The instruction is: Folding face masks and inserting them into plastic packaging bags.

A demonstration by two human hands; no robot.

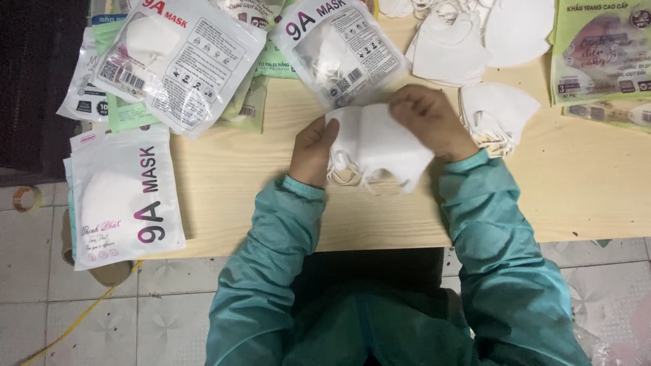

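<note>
Both my hands hold a small stack of white face masks (380, 146) just above a pale wooden table (224, 183). My left hand (313, 150) grips the stack's left end, thumb on top. My right hand (428, 120) pinches the upper right edge, fingers curled over it. White ear loops hang from the stack's underside. Teal sleeves cover both my arms.
Several white mask pouches lie around: one at the front left edge (125, 196), one at the back left (180, 57), one behind my hands (342, 47). Loose white masks (498, 112) are piled at the right and back. Green packets (600, 51) sit far right. Tiled floor below.
</note>
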